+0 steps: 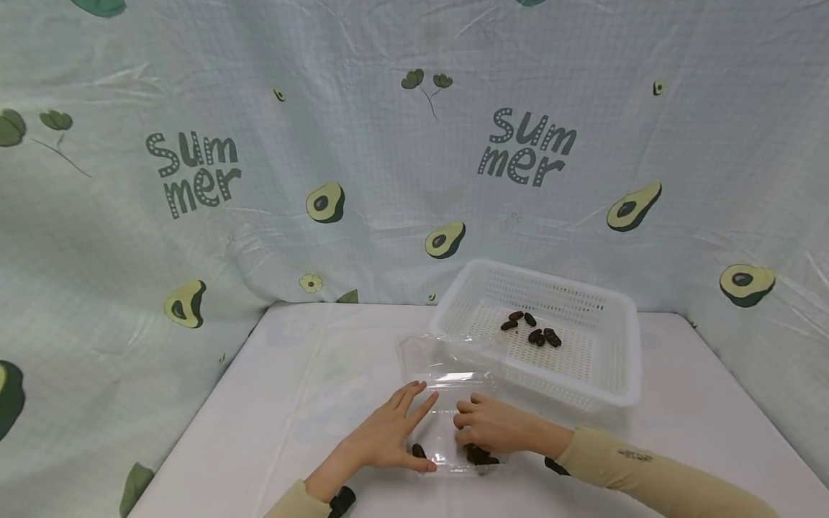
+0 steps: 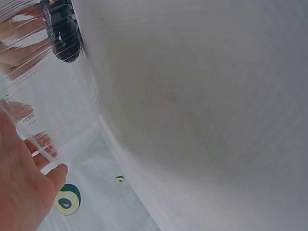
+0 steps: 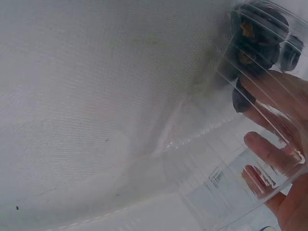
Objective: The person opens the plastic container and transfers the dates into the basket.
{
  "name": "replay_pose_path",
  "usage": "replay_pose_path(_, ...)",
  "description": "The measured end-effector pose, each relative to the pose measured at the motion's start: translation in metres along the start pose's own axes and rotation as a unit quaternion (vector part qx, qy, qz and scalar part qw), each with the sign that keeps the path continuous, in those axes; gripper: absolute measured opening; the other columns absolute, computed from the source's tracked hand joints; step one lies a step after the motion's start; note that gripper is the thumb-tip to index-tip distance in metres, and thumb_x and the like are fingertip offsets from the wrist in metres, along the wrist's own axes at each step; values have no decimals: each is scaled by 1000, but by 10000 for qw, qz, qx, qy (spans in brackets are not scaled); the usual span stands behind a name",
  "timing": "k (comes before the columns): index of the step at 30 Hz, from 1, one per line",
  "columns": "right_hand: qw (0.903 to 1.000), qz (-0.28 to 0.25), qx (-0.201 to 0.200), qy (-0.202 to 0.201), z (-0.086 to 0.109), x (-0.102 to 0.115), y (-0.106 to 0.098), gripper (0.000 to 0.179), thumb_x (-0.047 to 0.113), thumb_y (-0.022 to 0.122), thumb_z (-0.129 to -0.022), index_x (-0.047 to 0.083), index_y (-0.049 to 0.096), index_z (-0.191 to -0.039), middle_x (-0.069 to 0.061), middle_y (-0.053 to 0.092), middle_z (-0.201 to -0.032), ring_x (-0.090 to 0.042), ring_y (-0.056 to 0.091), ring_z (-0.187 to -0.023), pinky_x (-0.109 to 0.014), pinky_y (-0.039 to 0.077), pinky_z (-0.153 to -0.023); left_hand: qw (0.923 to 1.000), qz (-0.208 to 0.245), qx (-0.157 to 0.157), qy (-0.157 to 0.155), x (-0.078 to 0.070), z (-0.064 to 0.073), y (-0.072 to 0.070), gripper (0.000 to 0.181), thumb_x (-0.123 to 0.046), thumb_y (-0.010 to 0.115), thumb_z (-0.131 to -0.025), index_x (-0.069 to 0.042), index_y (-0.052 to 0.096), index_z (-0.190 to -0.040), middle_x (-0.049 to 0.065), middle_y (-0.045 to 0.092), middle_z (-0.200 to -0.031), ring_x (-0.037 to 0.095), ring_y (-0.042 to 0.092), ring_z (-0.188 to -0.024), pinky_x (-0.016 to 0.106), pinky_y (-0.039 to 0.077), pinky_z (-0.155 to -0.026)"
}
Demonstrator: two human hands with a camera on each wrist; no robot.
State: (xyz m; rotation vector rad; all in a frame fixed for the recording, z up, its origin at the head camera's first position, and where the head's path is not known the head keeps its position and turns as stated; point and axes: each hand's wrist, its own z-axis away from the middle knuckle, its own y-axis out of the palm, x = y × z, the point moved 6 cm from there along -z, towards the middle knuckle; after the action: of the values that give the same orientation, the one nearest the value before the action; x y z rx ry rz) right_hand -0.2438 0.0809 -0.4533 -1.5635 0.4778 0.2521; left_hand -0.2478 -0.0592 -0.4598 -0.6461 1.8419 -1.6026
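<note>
A clear plastic clamshell box (image 1: 447,432) stands at the table's front with its lid (image 1: 421,354) folded back. My left hand (image 1: 388,432) spreads its fingers along the box's left side; in the left wrist view this hand (image 2: 24,178) lies against the clear wall. One date (image 1: 419,451) rests in the box near my left thumb. Inside the box, my right hand (image 1: 495,424) has curled fingers, and in the right wrist view its fingertips pinch a date (image 3: 242,98). More dark dates (image 1: 479,456) lie together in the front right corner.
Behind and to the right, a white perforated plastic basket (image 1: 615,345) holds several dates (image 1: 535,336). The box lid lies against the basket's front left corner. A pale cloth (image 1: 259,403) covers the table, and an avocado-print curtain (image 1: 376,144) hangs around it.
</note>
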Motion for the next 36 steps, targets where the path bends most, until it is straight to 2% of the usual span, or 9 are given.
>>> replay_pose_path(6, 9997, -1, 254, -13, -2, 0, 5, 8, 28, 64, -78, 34, 61, -82, 17, 57, -78, -4, 42, -71, -18, 29, -60, 9999, -101, -42, 26, 1, -1, 1, 100, -74, 47, -71, -19, 8, -145, 12, 14, -148, 26, 15, -137, 39, 34, -102)
replay_pose_path(13, 9997, 91, 186, -111, -2, 1, 3, 5, 30, 63, -79, 33, 59, -82, 18, 56, -75, -3, 40, -69, -17, 27, -59, 9998, -173, -56, 70, 1, -1, 1, 100, -74, 47, -71, -17, 12, -145, 13, 15, -147, 27, 16, -136, 39, 34, -102)
replay_pose_path(22, 9983, 511, -272, -32, 5, -1, -5, 14, 35, 67, -75, 29, 56, -83, 15, 54, -77, -5, 41, -71, -19, 30, -61, 10000, -54, 7, 46, 1, 0, 2, 99, -75, 45, -71, -16, 13, -145, 13, 15, -148, 27, 16, -137, 39, 35, -101)
replay_pose_path(29, 9925, 897, -830, 62, 20, -4, -21, 22, 32, 69, -70, 26, 51, -81, 12, 48, -77, -6, 36, -70, -20, 30, -63, 9999, 55, 100, -29, 1, -1, 1, 99, -73, 48, -71, -16, 14, -145, 12, 13, -148, 27, 14, -137, 40, 35, -101)
replay_pose_path(33, 9895, 955, -1071, 145, 31, -7, -30, 19, 26, 66, -71, 24, 49, -80, 11, 46, -76, -8, 36, -71, -21, 30, -64, 10000, -4, 70, -19, 1, -1, 1, 99, -73, 49, -71, -16, 14, -145, 12, 14, -148, 27, 15, -137, 40, 34, -102)
replay_pose_path(36, 9885, 933, -1167, 241, 40, -10, -41, 6, 22, 56, -79, 23, 50, -81, 10, 46, -76, -8, 38, -73, -21, 32, -66, 10000, -56, 3, 17, 1, -1, 1, 100, -72, 50, -70, -15, 15, -144, 13, 15, -147, 28, 16, -136, 40, 35, -101)
